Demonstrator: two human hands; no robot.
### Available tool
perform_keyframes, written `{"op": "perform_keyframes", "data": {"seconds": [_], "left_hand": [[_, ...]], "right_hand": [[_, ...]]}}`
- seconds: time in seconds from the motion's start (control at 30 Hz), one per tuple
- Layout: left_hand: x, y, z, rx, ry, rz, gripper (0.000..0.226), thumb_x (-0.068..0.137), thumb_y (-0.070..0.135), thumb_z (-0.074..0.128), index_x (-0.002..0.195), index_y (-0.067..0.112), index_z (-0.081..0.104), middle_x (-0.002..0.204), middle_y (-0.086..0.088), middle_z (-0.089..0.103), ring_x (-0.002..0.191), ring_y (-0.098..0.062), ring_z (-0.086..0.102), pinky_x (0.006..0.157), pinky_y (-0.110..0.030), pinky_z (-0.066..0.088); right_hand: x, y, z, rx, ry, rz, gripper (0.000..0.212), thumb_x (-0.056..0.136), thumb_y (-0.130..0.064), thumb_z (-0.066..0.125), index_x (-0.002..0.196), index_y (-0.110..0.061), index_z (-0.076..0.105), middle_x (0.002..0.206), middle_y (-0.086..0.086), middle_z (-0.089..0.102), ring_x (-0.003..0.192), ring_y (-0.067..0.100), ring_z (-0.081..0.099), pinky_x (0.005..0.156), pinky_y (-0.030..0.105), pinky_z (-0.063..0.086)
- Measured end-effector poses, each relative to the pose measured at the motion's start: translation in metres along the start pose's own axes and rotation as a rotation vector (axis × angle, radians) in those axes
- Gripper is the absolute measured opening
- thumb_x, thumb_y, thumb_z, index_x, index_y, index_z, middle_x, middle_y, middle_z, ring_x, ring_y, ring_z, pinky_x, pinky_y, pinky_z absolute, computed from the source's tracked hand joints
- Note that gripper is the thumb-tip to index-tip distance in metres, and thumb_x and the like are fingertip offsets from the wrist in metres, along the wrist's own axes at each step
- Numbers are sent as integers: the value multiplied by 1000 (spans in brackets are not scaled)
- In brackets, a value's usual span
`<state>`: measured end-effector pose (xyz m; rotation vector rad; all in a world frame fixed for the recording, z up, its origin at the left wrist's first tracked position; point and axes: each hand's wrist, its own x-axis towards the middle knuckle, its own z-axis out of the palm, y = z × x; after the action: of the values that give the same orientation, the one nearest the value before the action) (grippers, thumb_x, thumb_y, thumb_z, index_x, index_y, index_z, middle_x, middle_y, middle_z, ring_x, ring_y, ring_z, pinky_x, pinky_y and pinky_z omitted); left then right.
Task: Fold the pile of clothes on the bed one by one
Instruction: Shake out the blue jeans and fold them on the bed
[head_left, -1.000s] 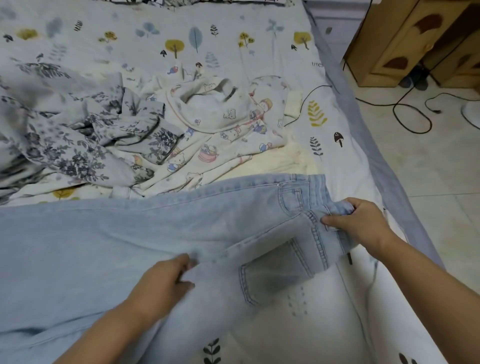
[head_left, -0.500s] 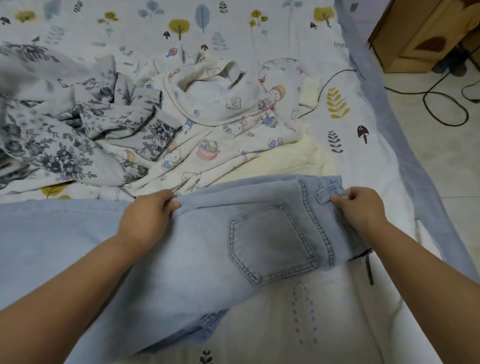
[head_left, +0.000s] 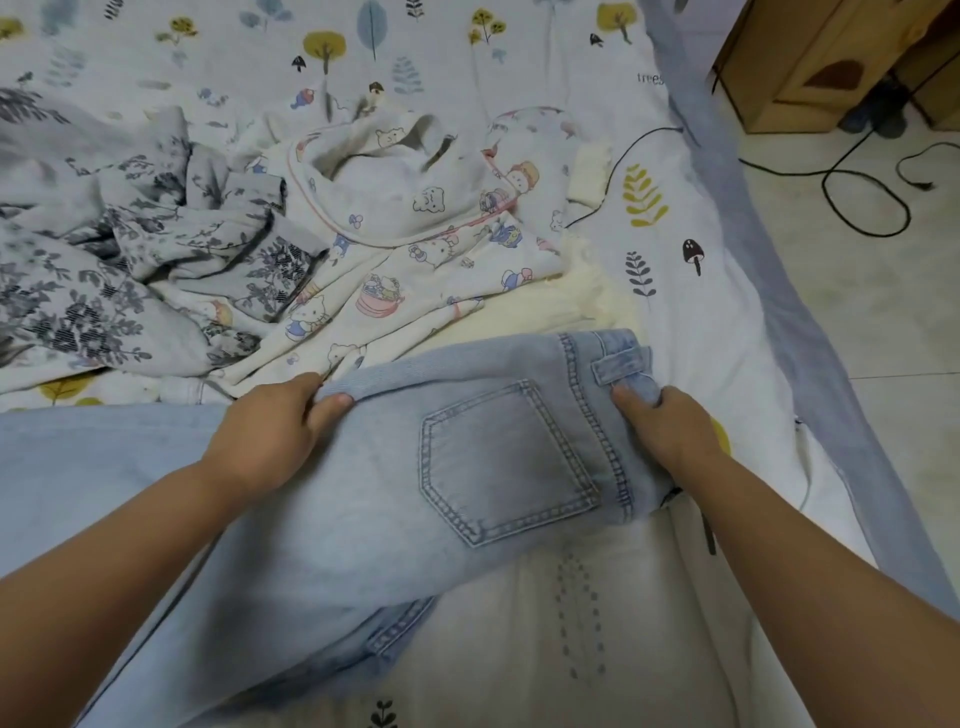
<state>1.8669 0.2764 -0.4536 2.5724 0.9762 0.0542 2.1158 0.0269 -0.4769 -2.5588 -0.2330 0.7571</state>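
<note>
Light-blue jeans (head_left: 363, 493) lie across the near part of the bed (head_left: 597, 649), back pocket (head_left: 506, 460) up; left hand (head_left: 270, 431) pinches the folded far edge, grip clamped on denim; right hand (head_left: 670, 436) grips the waistband beside a belt loop (head_left: 618, 366). Just beyond: cartoon-print garment (head_left: 415, 239), touching the jeans, and grey floral garment (head_left: 130, 265); black cable (head_left: 857, 182) on the tiled floor (head_left: 883, 312); wooden cabinet (head_left: 810, 57) far right.

We see our left hand (head_left: 270, 436) and right hand (head_left: 670, 431) bare, forearms uncovered, no sleeves, rings or watch showing.
</note>
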Motion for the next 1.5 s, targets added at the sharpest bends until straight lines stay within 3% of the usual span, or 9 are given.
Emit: {"op": "perform_keyframes", "data": {"seconds": [0.2, 0.33, 0.43, 0.67, 0.9, 1.1, 1.2, 1.3, 1.5], "left_hand": [[-6, 9, -28, -92, -21, 17, 36, 90, 33, 55, 63, 10, 49, 54, -5, 51, 58, -24, 48, 54, -35, 32], [1, 29, -58, -300, -365, 0, 35, 86, 38, 54, 61, 14, 60, 53, 5, 56, 53, -9, 52, 54, -17, 39], [6, 59, -44, -188, -539, 63, 38, 86, 42, 57, 63, 12, 54, 59, 6, 53, 58, -7, 50, 58, -20, 37], [-32, 96, 51, 399, -309, 182, 41, 86, 42, 56, 120, 21, 52, 120, -4, 53, 114, -25, 48, 91, -34, 41], [-47, 103, 47, 186, -61, 312, 40, 85, 26, 42, 79, -2, 70, 75, -23, 60, 70, -40, 59, 62, -41, 48], [-32, 100, 36, -272, -206, 34, 29, 91, 12, 56, 62, 10, 52, 53, 2, 50, 60, -23, 49, 56, -24, 36], [-21, 101, 40, -291, -308, -45, 26, 88, 18, 60, 63, 14, 58, 52, 11, 55, 54, -2, 51, 52, -12, 34], [-21, 106, 53, 95, -274, -15, 18, 87, 34, 61, 83, 17, 61, 86, -5, 67, 88, -25, 60, 67, -29, 36], [-36, 91, 59, 212, -173, -94, 24, 89, 33, 58, 95, 12, 52, 101, -14, 66, 95, -33, 60, 68, -34, 38]], "right_hand": [[-43, -1, -41, 34, 112, -160, 36, 90, -49, 50, 88, -13, 52, 87, 5, 58, 77, 22, 52, 63, 30, 36], [-74, 24, -99, -94, 27, -133, 36, 87, -49, 53, 68, -18, 51, 68, -6, 53, 63, 8, 47, 51, 23, 29], [-81, 52, -124, -262, -48, -7, 35, 88, -48, 53, 69, -20, 48, 79, 5, 53, 64, 13, 45, 54, 26, 30], [-78, 129, -80, -547, 161, 165, 39, 93, -41, 47, 107, -5, 56, 111, 21, 60, 104, 36, 55, 82, 37, 44], [-76, 147, -62, -248, 203, 83, 28, 96, -29, 47, 78, -7, 46, 85, 18, 62, 80, 33, 56, 60, 32, 32], [-81, 163, -108, 115, 198, 178, 35, 91, -12, 52, 59, -9, 39, 57, 8, 43, 55, 21, 37, 52, 33, 23], [-82, 169, -105, 11, 153, 225, 27, 91, -16, 53, 67, -5, 48, 70, 15, 55, 66, 27, 46, 59, 34, 30], [-76, 156, -83, -77, 155, 190, 23, 93, -27, 52, 101, -5, 53, 100, 17, 60, 93, 34, 55, 74, 36, 39], [-51, 127, -63, -182, 250, -139, 48, 93, -32, 53, 139, -27, 40, 132, 13, 37, 122, 30, 34, 103, 43, 29]]}}
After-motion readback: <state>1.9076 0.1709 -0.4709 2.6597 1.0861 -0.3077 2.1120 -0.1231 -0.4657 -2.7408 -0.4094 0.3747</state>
